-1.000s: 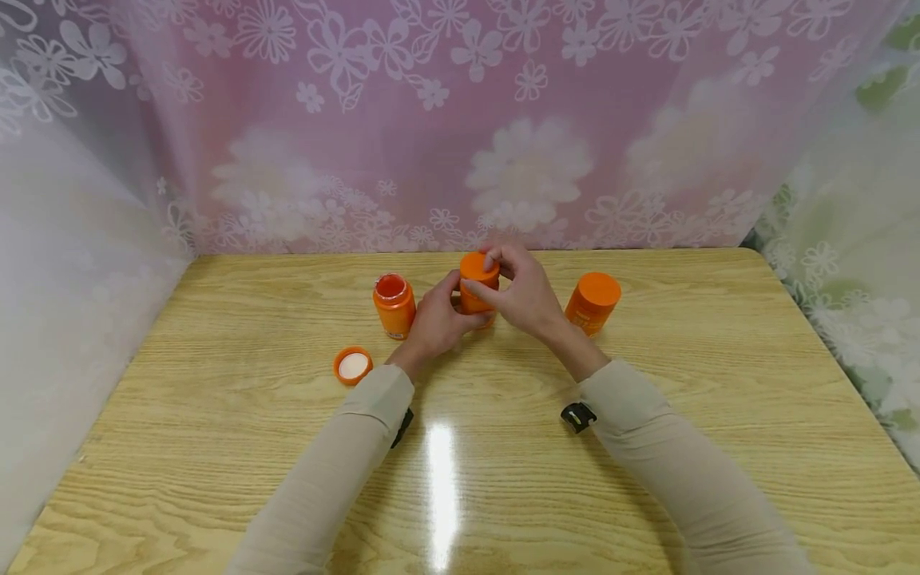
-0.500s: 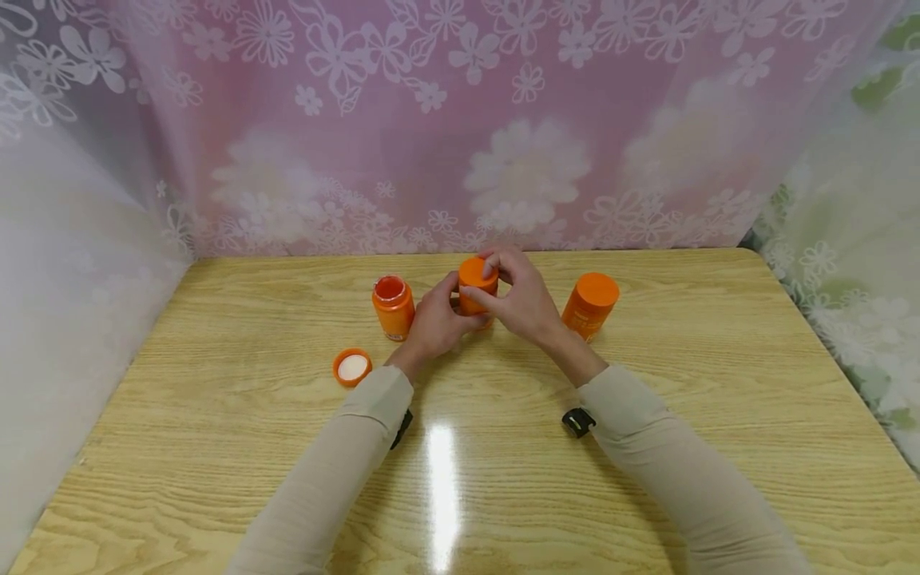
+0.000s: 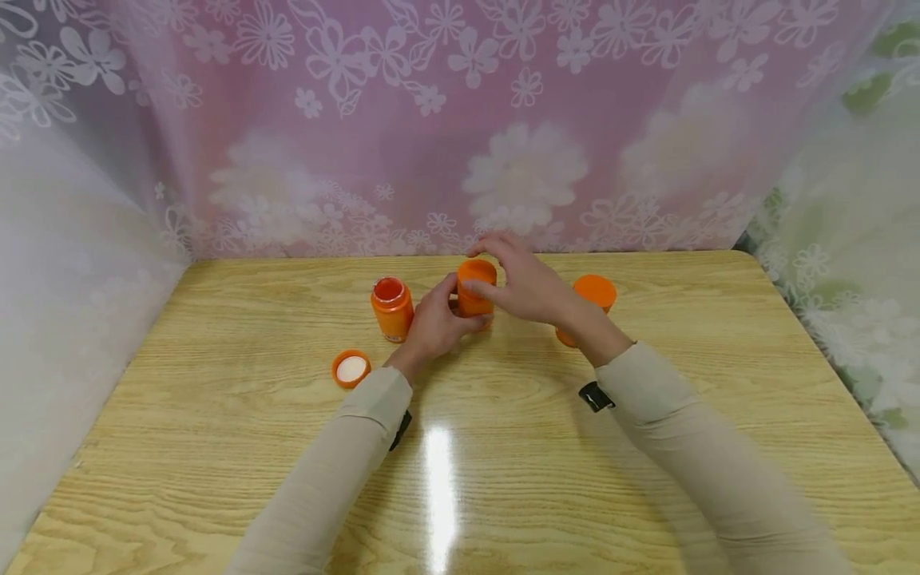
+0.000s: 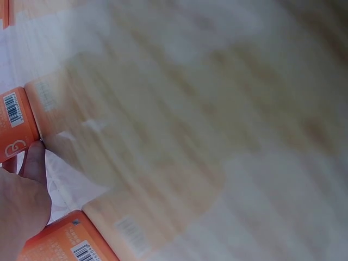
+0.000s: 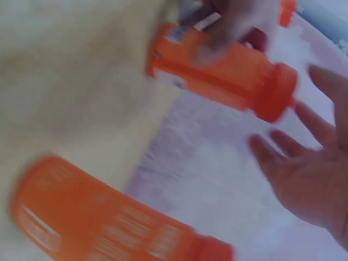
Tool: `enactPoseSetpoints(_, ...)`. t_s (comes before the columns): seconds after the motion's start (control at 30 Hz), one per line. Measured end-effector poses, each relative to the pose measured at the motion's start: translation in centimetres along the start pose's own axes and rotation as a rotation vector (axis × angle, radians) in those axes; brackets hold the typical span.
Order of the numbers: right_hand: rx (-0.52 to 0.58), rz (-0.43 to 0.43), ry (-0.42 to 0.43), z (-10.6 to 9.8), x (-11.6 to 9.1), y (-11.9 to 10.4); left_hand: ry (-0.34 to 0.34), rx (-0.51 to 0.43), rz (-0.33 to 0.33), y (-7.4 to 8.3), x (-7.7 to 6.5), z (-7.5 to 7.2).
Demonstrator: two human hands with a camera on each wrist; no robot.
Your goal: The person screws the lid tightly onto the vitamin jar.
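My left hand (image 3: 434,323) grips the lower part of the middle orange bottle (image 3: 473,303), which stands upright with its orange cap on. Around that cap, but off it, my right hand (image 3: 528,283) has its fingers spread. In the right wrist view the fingers of the right hand (image 5: 312,163) are apart from the cap (image 5: 276,92). Left of the left hand stands an uncapped orange bottle (image 3: 393,318) with a red inside. Its neighbour on the table is a loose orange cap (image 3: 350,370), white liner up. The left wrist view shows the left hand (image 4: 24,201) against the bottle's barcode side (image 4: 16,125).
A third orange bottle (image 3: 595,289), capped, stands to the right, partly behind the right wrist. All stand toward the back of a wood-grain table (image 3: 517,479). A pink floral curtain (image 3: 402,160) hangs behind the table's back edge.
My right hand's fingers have let go of the cap and spread. The right forearm has shifted to the right, now covering part of the right bottle. The left hand keeps its grip.
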State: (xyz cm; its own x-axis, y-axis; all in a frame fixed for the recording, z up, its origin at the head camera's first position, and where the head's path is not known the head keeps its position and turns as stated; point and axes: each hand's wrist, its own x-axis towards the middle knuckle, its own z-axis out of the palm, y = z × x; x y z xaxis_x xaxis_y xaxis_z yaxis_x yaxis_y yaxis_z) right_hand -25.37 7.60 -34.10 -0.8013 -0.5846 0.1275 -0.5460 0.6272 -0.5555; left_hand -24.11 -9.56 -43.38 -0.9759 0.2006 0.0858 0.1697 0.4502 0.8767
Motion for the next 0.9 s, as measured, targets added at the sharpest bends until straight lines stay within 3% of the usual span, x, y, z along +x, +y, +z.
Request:
enactPoseSetpoints(0.2,-0.252,-0.059,-0.242,-1.7,1.6,-0.8,0.002,-0.017,-0.003,-0.1,-0.1,0.0)
enactPoseSetpoints(0.4,-0.308,-0.088,-0.39,-2.4,2.8,-1.3,0.004,-0.033,0.005,-0.1,-0.3,0.1)
enactPoseSetpoints(0.73,-0.292,-0.113,-0.445,-3.2,3.4,-2.3,0.009,-0.009,0.005,0.0,-0.1,0.3)
enactPoseSetpoints(0.9,-0.335,-0.055,-0.434,-2.9,3.6,-2.6,0.003,-0.008,0.007,0.1,-0.1,0.0)
